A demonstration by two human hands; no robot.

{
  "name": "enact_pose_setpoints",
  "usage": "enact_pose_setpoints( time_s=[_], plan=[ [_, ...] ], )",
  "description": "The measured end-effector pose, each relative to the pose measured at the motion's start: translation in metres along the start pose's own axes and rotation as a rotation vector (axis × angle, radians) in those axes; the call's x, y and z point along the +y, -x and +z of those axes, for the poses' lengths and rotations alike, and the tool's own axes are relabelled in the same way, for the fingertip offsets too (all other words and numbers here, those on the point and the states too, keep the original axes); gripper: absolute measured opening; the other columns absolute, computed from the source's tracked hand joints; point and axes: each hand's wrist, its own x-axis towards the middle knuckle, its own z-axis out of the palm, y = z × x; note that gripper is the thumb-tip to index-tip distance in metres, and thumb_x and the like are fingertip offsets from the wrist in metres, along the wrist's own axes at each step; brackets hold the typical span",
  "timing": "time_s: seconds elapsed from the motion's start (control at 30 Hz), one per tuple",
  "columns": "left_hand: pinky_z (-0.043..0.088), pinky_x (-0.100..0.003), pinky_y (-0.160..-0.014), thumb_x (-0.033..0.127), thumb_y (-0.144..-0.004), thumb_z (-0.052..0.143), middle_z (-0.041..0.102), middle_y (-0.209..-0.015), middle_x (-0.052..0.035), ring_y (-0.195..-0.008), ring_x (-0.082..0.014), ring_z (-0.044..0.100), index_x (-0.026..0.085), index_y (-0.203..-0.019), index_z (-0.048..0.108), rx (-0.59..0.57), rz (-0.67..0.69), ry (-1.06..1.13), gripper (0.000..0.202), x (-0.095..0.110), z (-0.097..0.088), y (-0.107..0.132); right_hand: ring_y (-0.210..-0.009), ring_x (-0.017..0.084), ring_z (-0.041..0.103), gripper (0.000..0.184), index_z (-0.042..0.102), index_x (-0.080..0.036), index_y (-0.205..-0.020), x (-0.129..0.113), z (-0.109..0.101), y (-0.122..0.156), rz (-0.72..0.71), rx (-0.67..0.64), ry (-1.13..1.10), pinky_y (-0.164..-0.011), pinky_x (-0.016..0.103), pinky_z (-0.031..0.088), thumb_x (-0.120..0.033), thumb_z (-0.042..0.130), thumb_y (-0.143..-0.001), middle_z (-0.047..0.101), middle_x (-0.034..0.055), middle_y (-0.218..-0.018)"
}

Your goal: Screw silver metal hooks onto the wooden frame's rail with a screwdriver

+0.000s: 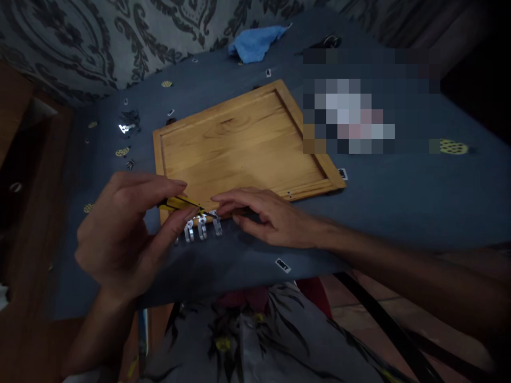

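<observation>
Wooden panel [239,149], golden-brown, visibly grained

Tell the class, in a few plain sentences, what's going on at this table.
A person's left hand holds a slim yellow-and-black tool, like a screwdriver, angled toward silvery metal hooks at the near edge of a framed wooden board. The right hand is beside the rightmost hook; whether it grips anything is unclear. The board lies on a dark blue tablecloth, with a light blue cloth beyond it.
</observation>
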Motion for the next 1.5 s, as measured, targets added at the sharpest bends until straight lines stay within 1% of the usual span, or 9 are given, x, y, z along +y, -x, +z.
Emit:
enact_pose_setpoints(
  time_s=[0.17,0.27,0.37,0.47,0.67,0.73,0.87,1.07,1.5],
  plan=[
    [0.062,-0.023,-0.072,0.004,-0.069,0.084,0.075,-0.097,0.0008,-0.084,-0.0114,0.071,0.024,-0.115,0.074,0.061,-0.036,0.104,0.051,0.003,0.007,0.003,-0.11,0.019,0.07,0.044,0.051,-0.017,-0.137,0.001,0.0,0.0,-0.011,-0.002,0.004,-0.096,0.038,0.054,-0.01,0.049,-0.093,0.074,0.0083,-0.118],
    [0.067,-0.03,-0.078,-0.001,-0.071,0.081,0.072,-0.103,0.0,-0.089,-0.0149,0.073,0.027,-0.118,0.072,0.061,-0.108,0.21,0.055,0.007,0.007,0.003,-0.11,0.019,0.07,0.044,0.051,-0.017,-0.136,0.0,0.0,0.0,-0.017,-0.003,-0.008,-0.097,0.038,0.054,-0.009,0.049,-0.093,0.074,0.0083,-0.117],
    [0.068,-0.039,-0.082,-0.001,-0.078,0.073,0.07,-0.103,-0.0001,-0.092,-0.0194,0.074,0.033,-0.118,0.071,-0.025,-0.207,0.264,0.053,0.013,0.003,-0.001,-0.111,0.018,0.07,0.045,0.051,-0.019,-0.137,-0.001,0.0,0.0,0.007,-0.012,-0.01,-0.097,0.037,0.054,-0.009,0.049,-0.093,0.073,0.0074,-0.118],
    [0.068,-0.043,-0.084,-0.002,-0.079,0.071,0.071,-0.103,-0.0002,-0.094,-0.022,0.074,0.037,-0.119,0.07,-0.094,-0.217,0.277,0.055,0.017,-0.001,-0.003,-0.111,0.018,0.069,0.045,0.05,-0.02,-0.138,-0.001,0.0,0.001,0.015,-0.015,-0.002,-0.098,0.037,0.054,-0.01,0.049,-0.093,0.074,0.0071,-0.118],
    [0.065,-0.049,-0.079,0.008,-0.074,0.081,0.071,-0.097,-0.0014,-0.089,-0.0257,0.073,0.03,-0.109,0.074,0.079,-0.254,0.231,0.042,0.017,-0.001,-0.002,-0.111,0.018,0.069,0.045,0.051,-0.02,-0.138,0.0,-0.001,0.002,-0.007,-0.002,0.023,-0.097,0.037,0.053,-0.01,0.05,-0.094,0.075,0.006,-0.117],
    [0.064,-0.05,-0.079,0.009,-0.073,0.082,0.072,-0.096,-0.0024,-0.088,-0.0261,0.073,0.03,-0.107,0.075,0.084,-0.263,0.219,0.041,0.016,-0.001,-0.002,-0.11,0.018,0.07,0.044,0.051,-0.018,-0.138,0.0,-0.001,0.002,-0.004,-0.003,0.021,-0.097,0.036,0.053,-0.011,0.049,-0.094,0.075,0.0065,-0.117],
    [0.064,-0.047,-0.073,0.008,-0.071,0.082,0.072,-0.088,-0.0036,-0.084,-0.0253,0.074,0.025,-0.101,0.076,0.095,-0.256,0.233,0.035,0.013,0.0,-0.003,-0.11,0.017,0.07,0.043,0.051,-0.017,-0.137,0.0,0.0,0.002,0.001,0.0,0.003,-0.096,0.035,0.054,-0.01,0.049,-0.094,0.074,0.0072,-0.117],
    [0.063,-0.039,-0.074,0.004,-0.071,0.081,0.074,-0.09,-0.0017,-0.085,-0.0213,0.075,0.018,-0.103,0.074,0.126,-0.183,0.266,0.036,0.007,0.004,-0.001,-0.108,0.017,0.071,0.044,0.051,-0.019,-0.137,0.0,0.0,0.001,0.006,0.0,-0.013,-0.094,0.035,0.055,-0.01,0.049,-0.094,0.074,0.0063,-0.117],
    [0.062,-0.032,-0.074,0.006,-0.073,0.083,0.075,-0.097,-0.0004,-0.086,-0.0171,0.074,0.018,-0.11,0.075,0.041,-0.143,0.184,0.039,0.002,0.001,0.007,-0.11,0.017,0.07,0.045,0.051,-0.018,-0.137,0.0,0.0,0.0,-0.015,-0.003,0.007,-0.095,0.036,0.054,-0.009,0.049,-0.093,0.074,0.0071,-0.117]
  ],
)
